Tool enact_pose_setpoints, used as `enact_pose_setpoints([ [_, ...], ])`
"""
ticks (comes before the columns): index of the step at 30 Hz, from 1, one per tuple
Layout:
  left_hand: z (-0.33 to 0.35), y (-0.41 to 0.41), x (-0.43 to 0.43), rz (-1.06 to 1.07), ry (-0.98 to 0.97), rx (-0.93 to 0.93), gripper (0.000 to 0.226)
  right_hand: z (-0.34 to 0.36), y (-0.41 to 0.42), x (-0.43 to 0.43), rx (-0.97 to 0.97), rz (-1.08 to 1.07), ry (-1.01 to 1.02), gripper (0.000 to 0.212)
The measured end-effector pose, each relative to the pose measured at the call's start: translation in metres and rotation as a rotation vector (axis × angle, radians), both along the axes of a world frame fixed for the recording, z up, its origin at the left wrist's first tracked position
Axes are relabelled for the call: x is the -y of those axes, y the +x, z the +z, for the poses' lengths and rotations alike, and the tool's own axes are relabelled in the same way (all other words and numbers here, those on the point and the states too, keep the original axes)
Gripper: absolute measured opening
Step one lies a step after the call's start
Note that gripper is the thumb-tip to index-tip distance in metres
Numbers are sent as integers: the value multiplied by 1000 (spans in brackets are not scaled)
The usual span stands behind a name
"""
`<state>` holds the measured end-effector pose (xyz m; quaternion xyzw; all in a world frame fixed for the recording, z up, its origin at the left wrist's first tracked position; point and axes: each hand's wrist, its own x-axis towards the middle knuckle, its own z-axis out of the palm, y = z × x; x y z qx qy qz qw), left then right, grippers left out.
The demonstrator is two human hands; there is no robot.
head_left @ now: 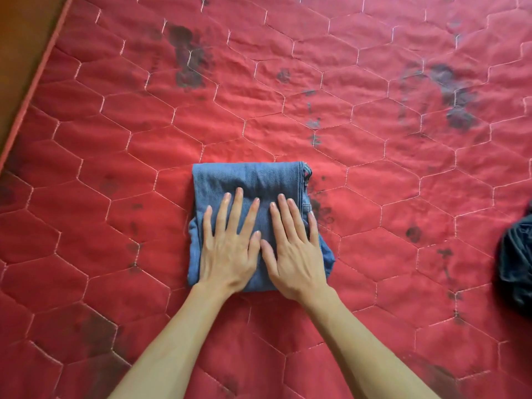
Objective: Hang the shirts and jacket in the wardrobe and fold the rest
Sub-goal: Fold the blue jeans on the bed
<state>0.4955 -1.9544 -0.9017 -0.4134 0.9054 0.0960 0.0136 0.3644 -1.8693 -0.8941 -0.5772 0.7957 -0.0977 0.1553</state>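
The blue jeans (253, 180) are folded down into a compact rectangle and laid flat around the middle of the red quilted mattress (374, 197), a bit toward the near side. A seam and hem edge can be seen stacked along the right side of the bundle. The denim is pressed from above by both hands, placed side by side with thumbs nearly touching. The left hand (230, 249) is spread flat on the left half, fingers straight and fanned out, nothing gripped. The right hand (296, 249) is laid the same way on the right half, palm down, fingers extended, nothing grasped either, so it's just flat pressure from both.

The mattress is stitched in a pale hexagon pattern and is marked by dark smudgy stains (187, 59) in several spots, top left, top right and just beside the jeans. A dark crumpled garment (516, 263) is seen at the right edge, well apart from the jeans, cut off by the frame. A strip of wooden floor (20, 38) is visible past the mattress's top left corner.
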Motion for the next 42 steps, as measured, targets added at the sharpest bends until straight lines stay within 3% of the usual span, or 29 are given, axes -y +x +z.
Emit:
enact_pose_setpoints([
  [7, 11, 1, 2, 6, 91, -2, 67, -4, -20, -36, 158, -352, 114, 82],
  [9, 18, 2, -4, 252, 76, -39, 72, -4, -30, -51, 139, -265, 163, 83],
  [12, 25, 17, -16, 765, 137, -237, 81, 2, -34, -60, 219, -261, 158, 86],
  [14, 32, 26, -27, 843, 198, -352, 84, 6, -26, -61, 349, -337, 113, 90],
  [17, 46, 30, -28, 923, 322, -375, 85, 16, -3, -55, 555, -430, 59, 97],
  [20, 42, 36, -11, 1033, 538, -357, 88, 22, 12, -43, 580, -520, -23, 94],
  [22, 42, 44, 3, 1074, 764, -458, 78, 25, 13, -35, 692, -651, -32, 88],
  [25, 56, 55, 5, 1100, 1115, -618, 39, 28, 4, -30, 963, -807, 1, 82],
  [30, 73, 62, -19, 1002, 1217, -516, 37, 50, 12, -29, 1139, -785, 90, 40],
  [33, 82, 62, -33, 1031, 1288, -569, 40, 58, 14, -32, 1166, -873, 112, 23],
  [37, 111, 71, -34, 1079, 1486, -684, 47, 87, 8, -43, 1395, -916, 172, 38],
  [42, 169, 77, -31, 971, 1507, -742, 56, 153, 12, -50, 1494, -817, 150, 47],
])
